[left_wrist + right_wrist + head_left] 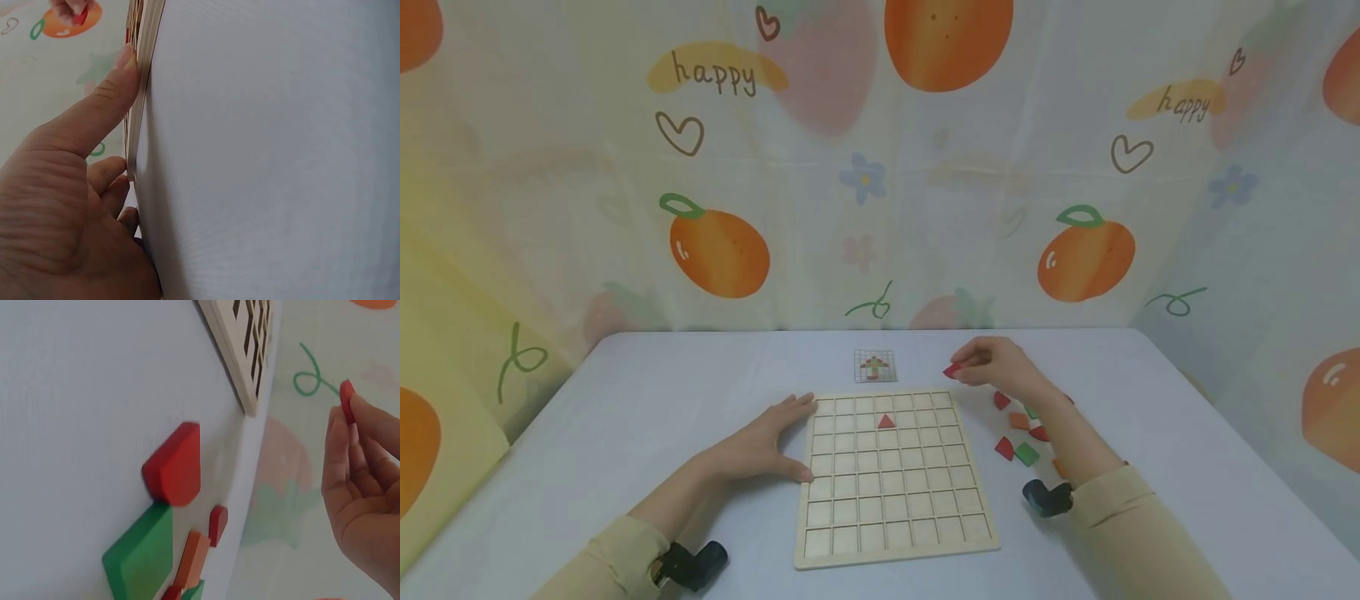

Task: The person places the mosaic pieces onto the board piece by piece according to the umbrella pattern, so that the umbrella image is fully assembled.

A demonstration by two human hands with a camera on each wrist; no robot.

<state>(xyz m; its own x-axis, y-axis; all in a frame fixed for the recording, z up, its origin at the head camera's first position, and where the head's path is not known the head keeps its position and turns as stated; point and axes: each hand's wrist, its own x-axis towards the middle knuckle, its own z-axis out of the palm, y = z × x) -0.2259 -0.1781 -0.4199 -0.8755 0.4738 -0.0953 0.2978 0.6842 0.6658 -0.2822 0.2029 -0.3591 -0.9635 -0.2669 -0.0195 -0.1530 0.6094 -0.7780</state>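
A pale wooden board with a square grid lies in the middle of the table. On it, in an upper cell, sits one red triangle. My left hand rests at the board's left edge, thumb and fingers spread along the side. Beyond the board's far right corner, my right hand pinches a small red piece between thumb and fingertips, raised above the table in the right wrist view. Behind the board lies a small picture card showing a coloured pattern on a grid.
Right of the board lie several loose pieces, among them a green block, an orange block and a red round-edged piece. My right forearm covers part of this group. A printed curtain hangs behind the white table.
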